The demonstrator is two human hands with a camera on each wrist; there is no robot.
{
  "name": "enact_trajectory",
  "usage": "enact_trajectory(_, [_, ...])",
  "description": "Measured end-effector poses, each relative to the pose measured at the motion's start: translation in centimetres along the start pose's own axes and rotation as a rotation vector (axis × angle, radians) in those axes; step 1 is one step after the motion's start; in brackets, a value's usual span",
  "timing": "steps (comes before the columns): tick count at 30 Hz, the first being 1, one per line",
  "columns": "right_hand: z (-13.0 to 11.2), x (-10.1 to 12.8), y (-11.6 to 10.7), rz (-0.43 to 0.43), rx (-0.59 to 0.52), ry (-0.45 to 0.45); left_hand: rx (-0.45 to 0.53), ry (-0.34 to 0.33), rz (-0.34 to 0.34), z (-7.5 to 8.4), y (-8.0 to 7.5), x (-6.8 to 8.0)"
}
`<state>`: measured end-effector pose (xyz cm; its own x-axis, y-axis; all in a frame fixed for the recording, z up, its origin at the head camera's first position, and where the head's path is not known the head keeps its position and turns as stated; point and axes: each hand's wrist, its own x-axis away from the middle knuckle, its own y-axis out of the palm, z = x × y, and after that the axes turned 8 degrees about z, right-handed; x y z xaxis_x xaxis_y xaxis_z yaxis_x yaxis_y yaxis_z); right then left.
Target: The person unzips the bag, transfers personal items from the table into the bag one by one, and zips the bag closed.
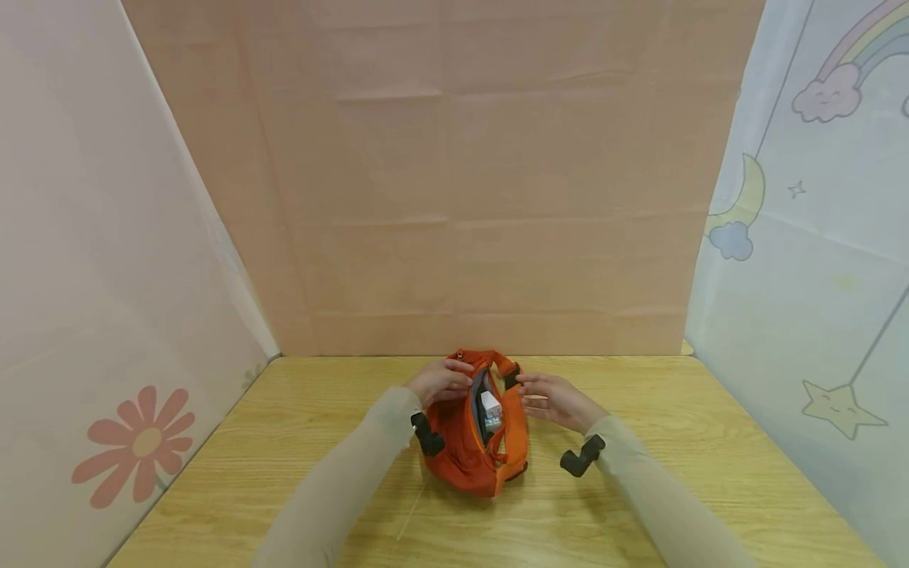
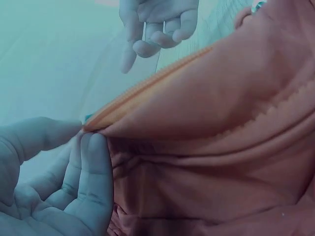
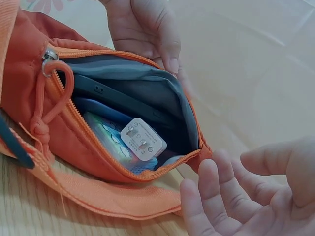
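Note:
An orange-red waist bag (image 1: 461, 454) lies on the table with its zipper unzipped and its mouth gaping. My left hand (image 1: 442, 383) pinches the edge of the opening between thumb and fingers, as the left wrist view shows at the zipper edge (image 2: 147, 81). Beside the other end of the mouth, my right hand (image 3: 246, 196) has its fingers loosely spread, nothing between them. Inside the bag sit a white charger plug (image 3: 143, 139) with its prongs up, a patterned plastic packet (image 3: 106, 135) under it, and a dark flat object (image 3: 118, 98) along the grey lining.
The bag's orange strap (image 3: 123, 199) runs along its side, and a cord loop hangs from the zipper pull (image 3: 49, 55). Under everything is a wood-grain table (image 1: 305, 442). A plain pinkish panel (image 1: 454, 197) stands behind it, with printed cloths at both sides.

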<state>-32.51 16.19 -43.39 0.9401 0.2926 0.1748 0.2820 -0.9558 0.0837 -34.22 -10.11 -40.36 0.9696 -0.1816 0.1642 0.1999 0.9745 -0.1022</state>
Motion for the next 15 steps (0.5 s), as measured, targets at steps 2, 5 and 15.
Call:
enact_trajectory(2, [0.1,0.0,-0.1,0.004,0.003,0.000,0.000,0.000,-0.006,0.2,0.2,0.0])
enact_trajectory(5, [0.2,0.0,-0.2,0.013,0.009,0.004,-0.023,0.002,-0.014,0.5,0.5,-0.1])
enact_trajectory(15, [0.6,-0.1,-0.4,0.024,0.004,0.022,-0.120,0.015,-0.037,1.4,2.2,0.1])
